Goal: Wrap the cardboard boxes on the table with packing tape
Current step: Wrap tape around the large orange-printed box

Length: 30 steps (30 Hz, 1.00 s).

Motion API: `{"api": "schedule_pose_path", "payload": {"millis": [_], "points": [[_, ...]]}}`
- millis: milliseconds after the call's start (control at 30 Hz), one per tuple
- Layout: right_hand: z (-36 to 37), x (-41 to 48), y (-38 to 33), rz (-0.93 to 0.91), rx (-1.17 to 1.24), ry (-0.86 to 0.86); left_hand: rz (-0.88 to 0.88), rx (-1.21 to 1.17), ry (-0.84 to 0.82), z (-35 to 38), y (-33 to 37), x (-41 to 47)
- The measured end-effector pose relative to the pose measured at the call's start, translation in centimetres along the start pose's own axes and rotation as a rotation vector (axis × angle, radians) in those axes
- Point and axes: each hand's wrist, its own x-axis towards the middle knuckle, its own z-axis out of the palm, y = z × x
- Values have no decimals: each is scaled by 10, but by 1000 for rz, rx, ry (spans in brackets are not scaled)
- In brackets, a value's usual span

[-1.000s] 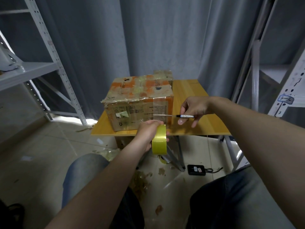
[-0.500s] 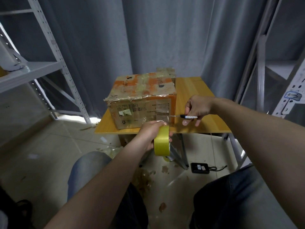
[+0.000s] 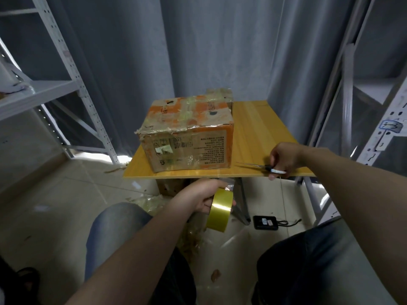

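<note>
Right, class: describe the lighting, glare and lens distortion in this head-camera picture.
Head view: dim overall, brightest on the floor below the curtain; soft sheen on the tape roll and the taped cardboard box; the wide lens leans the shelf uprights outward.

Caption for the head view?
Left hand grips tape roll below the table; right hand holds a blade beside the taped box.

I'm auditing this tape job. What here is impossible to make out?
Head view:
Box: far sides and underside, hidden by its own body; its print is too small.
Second box: mostly hidden behind the first.
Cutter in the right hand: knife or scissors unclear, thin and blurred, handle covered by fingers.
Roll in the left hand: any loose strip is too faint.
</note>
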Motion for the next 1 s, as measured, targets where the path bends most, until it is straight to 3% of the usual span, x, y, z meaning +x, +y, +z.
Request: {"api": "schedule_pose_path", "payload": {"millis": [200, 400, 500, 600, 667, 767, 900, 1000], "points": [[-3, 13, 15, 187, -29, 165, 5, 10, -33, 4, 9, 7], [-13, 22, -17, 196, -121, 132, 13, -2, -63, 2, 16, 14], [-31, 19, -51, 48, -188, 500, 28, 4, -76, 0, 22, 16], [-46, 14, -103, -250, 107, 844, 39, 35, -92, -2, 29, 16], [-52, 13, -140, -440, 127, 849, 44, 45, -99, -4, 32, 16], [-46, 18, -175, -568, -2, 726, 56, 56, -103, -5, 35, 17], [-30, 31, -181, -517, -126, 650, 59, 50, -106, -12, 35, 20], [-22, 35, -179, -488, -301, 753, 65, 49, -109, -17, 33, 25]]}}
